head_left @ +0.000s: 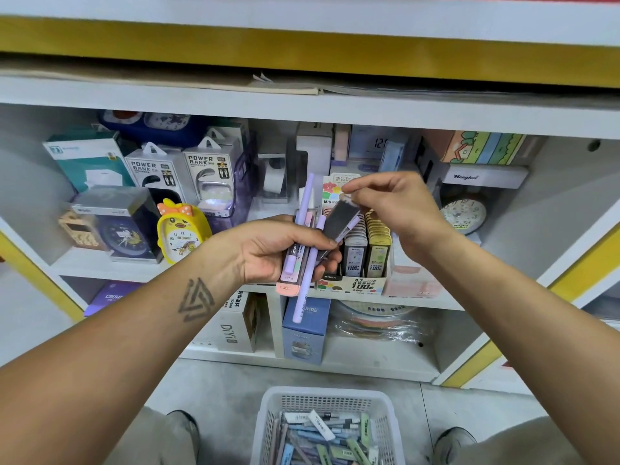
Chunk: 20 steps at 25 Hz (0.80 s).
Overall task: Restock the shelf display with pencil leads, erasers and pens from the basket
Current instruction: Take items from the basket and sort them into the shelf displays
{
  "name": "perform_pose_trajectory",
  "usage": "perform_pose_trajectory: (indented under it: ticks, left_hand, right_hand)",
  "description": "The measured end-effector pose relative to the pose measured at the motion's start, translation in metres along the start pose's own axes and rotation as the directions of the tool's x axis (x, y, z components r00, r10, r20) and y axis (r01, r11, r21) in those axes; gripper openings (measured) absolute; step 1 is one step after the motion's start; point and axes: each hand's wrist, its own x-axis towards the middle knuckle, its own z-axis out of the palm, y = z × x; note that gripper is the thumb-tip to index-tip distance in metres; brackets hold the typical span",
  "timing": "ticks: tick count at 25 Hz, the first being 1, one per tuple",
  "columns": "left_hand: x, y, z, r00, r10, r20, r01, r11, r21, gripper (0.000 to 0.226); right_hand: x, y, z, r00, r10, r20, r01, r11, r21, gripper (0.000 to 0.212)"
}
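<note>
My left hand (285, 251) grips a bundle of stationery in front of the shelf: lilac pens (306, 229) and flat pencil lead cases (291, 263). My right hand (396, 204) pinches the top of one dark lead case (340, 218) that leans out of the bundle. Just behind, on the middle shelf, stands the lead display box (357, 283) with rows of lead packs in it. The white basket (327, 427) on the floor between my feet holds several pens, erasers and lead packs.
The middle shelf carries power bank boxes (152, 172), a yellow duck alarm clock (181, 234) and a round clock (464, 214) at the right. The shelf below holds a blue box (305, 330) and a white box (240, 325). A shelf board (302, 109) runs overhead.
</note>
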Motion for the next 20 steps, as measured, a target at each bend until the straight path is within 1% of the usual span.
perform_pose_trajectory:
  ticks: [3,5,6,8,10,13,15,17,18,20]
  left_hand:
    - [-0.002,0.001,-0.004,1.0,-0.023,-0.02,0.022,0.999,-0.041,0.009]
    - [-0.004,0.002,-0.009,0.998,-0.047,-0.032,0.045,0.997,-0.059,0.011]
    - [-0.005,0.003,-0.012,0.997,-0.06,-0.048,0.057,0.996,-0.066,0.013]
    - [-0.006,0.003,-0.016,0.993,-0.073,-0.092,0.065,0.994,-0.086,0.017]
    - [-0.006,0.004,-0.018,0.989,-0.067,-0.13,0.053,0.993,-0.11,0.019]
    - [-0.006,0.005,-0.02,0.981,-0.045,-0.186,0.018,0.99,-0.141,0.018]
    - [-0.005,0.005,-0.02,0.976,-0.039,-0.215,0.003,0.987,-0.162,0.017]
    - [-0.004,0.005,-0.019,0.975,-0.032,-0.221,-0.008,0.984,-0.178,0.017]
    - [-0.003,0.005,-0.018,0.975,-0.029,-0.22,-0.012,0.984,-0.18,0.017]
    - [-0.001,0.005,-0.017,0.975,-0.025,-0.223,-0.015,0.984,-0.176,0.017]
  right_hand:
    - [0.008,0.001,-0.015,0.996,0.038,-0.081,-0.039,0.999,-0.001,0.021]
    - [0.01,0.002,-0.024,0.995,0.041,-0.096,-0.04,0.999,0.009,0.016]
    - [0.01,0.002,-0.028,0.997,0.031,-0.067,-0.031,0.999,0.013,0.016]
    - [0.007,0.004,-0.034,0.999,-0.012,0.038,0.011,1.0,0.006,0.021]
    - [0.002,0.005,-0.038,0.993,-0.074,0.091,0.082,0.992,-0.092,0.018]
    - [-0.004,0.002,-0.037,0.978,-0.193,0.08,0.208,0.939,-0.274,0.012]
    - [-0.007,-0.001,-0.037,0.937,-0.341,0.08,0.346,0.868,-0.356,0.011]
    - [-0.01,-0.003,-0.038,0.874,-0.483,0.057,0.466,0.797,-0.384,0.012]
    - [-0.011,-0.004,-0.037,0.855,-0.517,0.047,0.496,0.785,-0.371,0.013]
    - [-0.012,-0.003,-0.035,0.85,-0.523,0.071,0.511,0.782,-0.358,0.014]
